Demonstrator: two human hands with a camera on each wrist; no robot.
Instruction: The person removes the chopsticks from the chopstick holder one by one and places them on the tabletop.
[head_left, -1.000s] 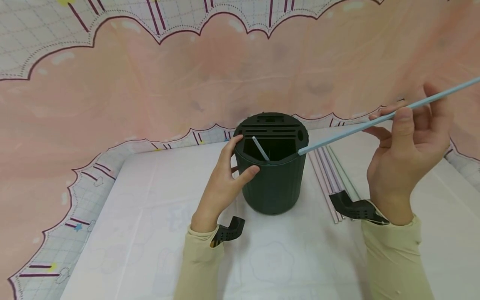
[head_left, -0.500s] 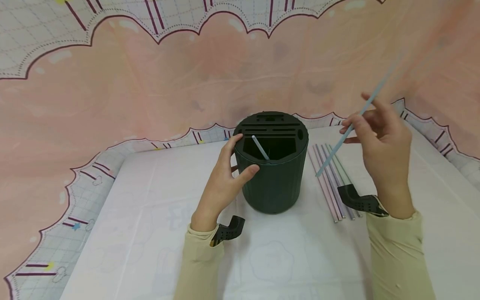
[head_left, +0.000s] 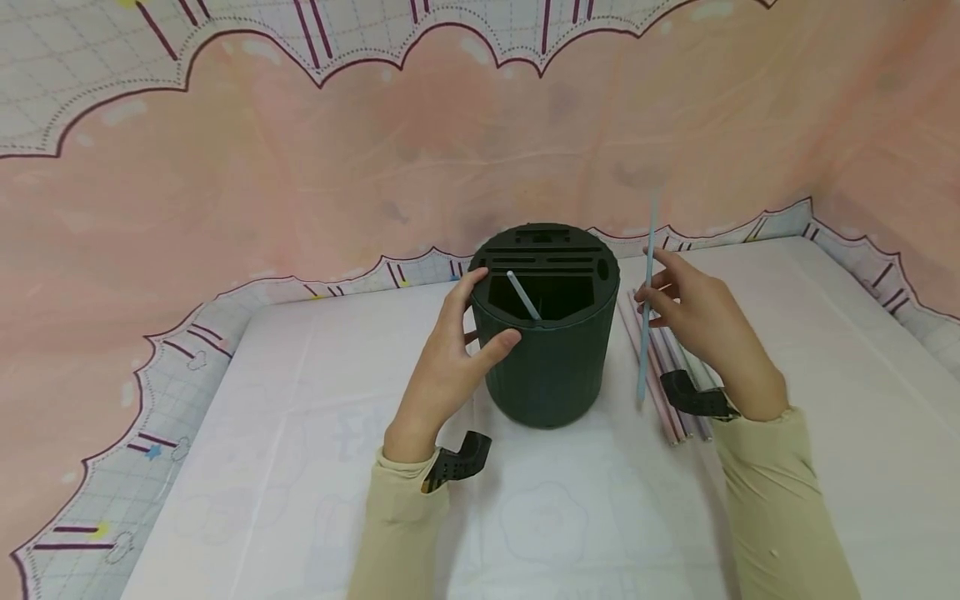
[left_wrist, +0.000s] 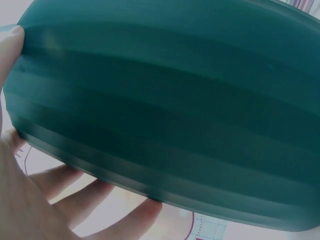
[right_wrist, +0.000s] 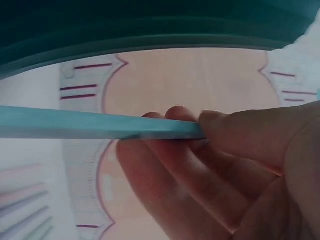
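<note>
A dark green round container (head_left: 543, 375) with a slotted top and a wide opening stands on the white-covered table. My left hand (head_left: 442, 367) grips its left side, thumb at the front rim and fingers around the side; the left wrist view shows its ribbed wall (left_wrist: 160, 110) between them. One pale straw (head_left: 523, 296) leans inside the opening. To the right of the container, my right hand (head_left: 705, 321) pinches a long light blue straw (head_left: 642, 367) between thumb and fingertips. It stands nearly upright, and its lower end overlaps the lying straws in the head view.
Several pink, purple and green straws (head_left: 663, 392) lie side by side right of the container, partly under the right wrist. A patterned pink cloth (head_left: 337, 183) hangs behind the table (head_left: 300, 475). Black wrist mounts (head_left: 459, 460) sit on both wrists.
My right hand has moved left and down toward the container, turning the light blue straw from a slant to nearly upright. The left hand and container have stayed put.
</note>
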